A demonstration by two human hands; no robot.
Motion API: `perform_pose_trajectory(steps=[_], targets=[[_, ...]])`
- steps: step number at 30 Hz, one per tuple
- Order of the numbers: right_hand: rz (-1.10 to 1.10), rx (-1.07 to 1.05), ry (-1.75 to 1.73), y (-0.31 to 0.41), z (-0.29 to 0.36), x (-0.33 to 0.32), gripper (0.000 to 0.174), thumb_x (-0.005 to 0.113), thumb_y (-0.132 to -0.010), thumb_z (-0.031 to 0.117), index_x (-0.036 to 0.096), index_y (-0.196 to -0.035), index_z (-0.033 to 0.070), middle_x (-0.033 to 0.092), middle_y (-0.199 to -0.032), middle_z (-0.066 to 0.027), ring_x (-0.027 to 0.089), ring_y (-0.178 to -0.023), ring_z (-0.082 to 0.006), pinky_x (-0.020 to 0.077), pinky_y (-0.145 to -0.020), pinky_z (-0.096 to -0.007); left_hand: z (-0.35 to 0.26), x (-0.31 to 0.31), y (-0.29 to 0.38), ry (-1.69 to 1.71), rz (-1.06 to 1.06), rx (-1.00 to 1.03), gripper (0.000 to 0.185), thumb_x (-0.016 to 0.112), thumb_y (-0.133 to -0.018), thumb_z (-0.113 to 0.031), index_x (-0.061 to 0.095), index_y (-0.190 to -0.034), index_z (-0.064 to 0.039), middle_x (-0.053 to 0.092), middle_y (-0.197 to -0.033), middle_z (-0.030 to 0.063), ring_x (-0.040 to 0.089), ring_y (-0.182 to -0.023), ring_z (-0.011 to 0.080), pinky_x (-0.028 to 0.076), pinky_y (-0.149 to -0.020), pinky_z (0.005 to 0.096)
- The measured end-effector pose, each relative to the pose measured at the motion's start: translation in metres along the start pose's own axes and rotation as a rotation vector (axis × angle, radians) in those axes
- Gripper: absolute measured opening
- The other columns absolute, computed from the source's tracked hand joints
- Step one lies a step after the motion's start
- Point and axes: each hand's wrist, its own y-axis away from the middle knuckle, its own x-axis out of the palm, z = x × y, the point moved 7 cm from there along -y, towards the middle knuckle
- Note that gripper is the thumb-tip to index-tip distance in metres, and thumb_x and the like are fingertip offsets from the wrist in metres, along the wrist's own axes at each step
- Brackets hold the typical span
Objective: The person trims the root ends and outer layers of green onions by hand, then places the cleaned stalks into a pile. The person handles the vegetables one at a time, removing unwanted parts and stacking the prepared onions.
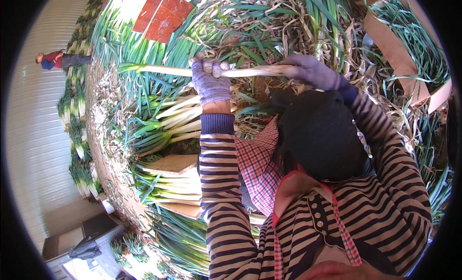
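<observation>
My left hand (212,78), in a purple-grey knit glove with bare fingertips, is closed around the middle of a long green onion (166,69). The onion lies level across the view, its cut green end to the left and its pale stem to the right. At the stem's right end is my right hand (316,72), gloved alike and blurred, with its fingers around that end. Just below my left hand, several pale-stemmed green onions (180,116) lie in a pile. Dry husks and leaves (285,31) litter the ground beyond both hands.
A reddish-brown board (163,16) rests on unpeeled onions at upper left. A cardboard box (397,56) with green leaves stands at upper right. Cardboard (173,163) wraps a bundle below the pile. A person (54,60) stands by the far-left wall; bundled onions (77,132) line it.
</observation>
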Motion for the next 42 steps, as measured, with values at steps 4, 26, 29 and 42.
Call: perform_pose_trajectory(steps=[4,26,29,42], targets=[[-0.427,0.736,-0.111,0.132,-0.100,-0.073,0.039,0.055,-0.088,0.041,0.057,-0.087,0.002,0.048,-0.073,-0.0005,0.044,-0.063,-0.0099,0.0385,-0.057,-0.0238,-0.032,-0.030,-0.023,0.007,-0.006,0.074,0.021,0.056,-0.086,-0.035,0.055,-0.083,-0.014,0.031,-0.044,-0.0081,0.029,-0.038,0.0074,0.033,-0.039,0.0263],[-0.713,0.995,0.418,0.137,-0.218,-0.143,0.033,0.056,-0.085,0.025,0.058,-0.110,0.004,0.063,-0.100,-0.0184,0.061,-0.091,-0.0276,0.0476,-0.080,-0.0324,-0.144,-0.257,-0.014,-0.860,-0.646,-0.137,0.037,0.057,-0.084,-0.036,0.049,-0.112,-0.013,0.064,-0.087,0.0100,0.056,-0.049,0.0181,0.045,-0.038,0.0287],[-0.482,1.282,0.518,0.116,-0.253,-0.130,0.050,0.062,-0.080,0.033,0.050,-0.121,0.007,0.054,-0.120,-0.0156,0.052,-0.109,-0.0296,0.0435,-0.090,-0.0325,-0.114,-0.227,-0.023,-1.068,-0.483,-0.283,0.044,0.058,-0.084,-0.035,0.047,-0.118,-0.010,0.064,-0.086,0.0126,0.052,-0.040,0.0186,0.043,-0.035,0.0291],[-0.597,0.253,-0.279,0.000,-0.009,-0.113,0.031,0.065,-0.083,0.024,0.053,-0.102,0.003,0.058,-0.076,-0.0021,0.054,-0.060,-0.0099,0.0481,-0.054,-0.0239,-0.015,0.059,0.002,-1.156,0.475,0.228,0.050,0.058,-0.086,-0.039,0.049,-0.121,-0.004,0.063,-0.092,0.0079,0.062,-0.072,0.0129,0.051,-0.057,0.0211]])
